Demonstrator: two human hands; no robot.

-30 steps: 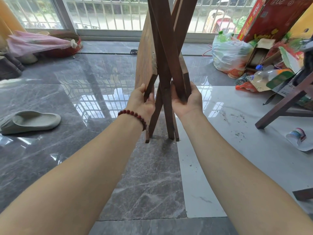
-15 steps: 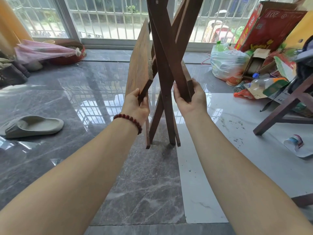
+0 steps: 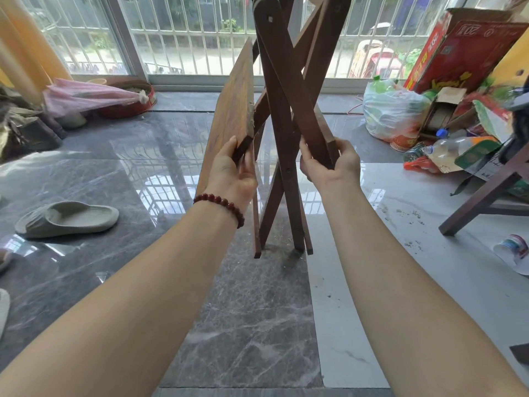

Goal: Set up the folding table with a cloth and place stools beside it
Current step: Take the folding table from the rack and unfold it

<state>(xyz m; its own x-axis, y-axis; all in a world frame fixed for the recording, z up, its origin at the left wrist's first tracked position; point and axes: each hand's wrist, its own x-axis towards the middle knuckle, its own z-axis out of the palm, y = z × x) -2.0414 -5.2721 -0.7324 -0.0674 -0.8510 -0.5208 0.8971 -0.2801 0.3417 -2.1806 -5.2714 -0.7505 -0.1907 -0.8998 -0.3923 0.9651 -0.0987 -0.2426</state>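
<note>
My left hand [image 3: 232, 173] grips the lower corner of the left board of the folding table [image 3: 280, 116], thumb on the near face and fingers curled round the edge. The table stands upright in front of me in the middle of the scene. Its leg tips are on the grey floor [image 3: 252, 325], its legs are crossed, and its boards hang almost vertical. My right hand [image 3: 329, 164] closes round the lower end of the board on the right side.

I judge the task to be at its first step. The table is only partly spread, its top is not flat, and the two sides need pulling apart. No cloth shows anywhere. At the right edge a dark wooden frame [image 3: 483, 196] stands on the pale tiles. It may be a stool, but I cannot tell, and nothing is placed beside the table yet. A slipper [image 3: 68, 217] lies at the left.

As for writing, the red box [image 3: 469, 53] at the far right shows "20" in pale print near its top edge. Its yellow characters are too blurred to read, and so are the labels on the bottles [image 3: 455, 147] below it.
</note>
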